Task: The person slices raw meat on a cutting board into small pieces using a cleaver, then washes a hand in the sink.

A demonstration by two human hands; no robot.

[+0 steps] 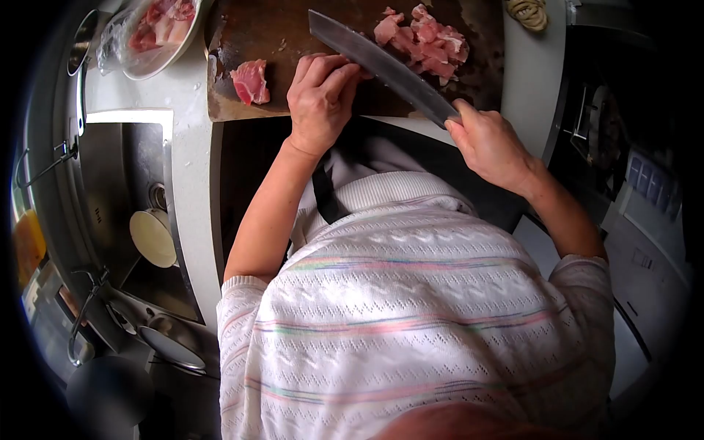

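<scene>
In the head view, my right hand [491,143] is wrapped around the handle of a wide-bladed kitchen knife [381,64]. Its blade slants up and left across a dark wooden cutting board [286,26]. Close against the near side of the blade, my left hand [320,95] rests over the board with curled fingers; whatever lies under its fingertips is hidden. A chunk of raw meat [251,81] sits on the board to the left of that hand. Beyond the blade is a pile of cut raw meat pieces [425,40].
At upper left, a white bowl [192,44] holds more raw meat [165,26] with plastic wrap beside it. Below is a sink [110,191] with a pale round dish [153,237] inside. A bundle of twine [528,12] lies on the counter at upper right.
</scene>
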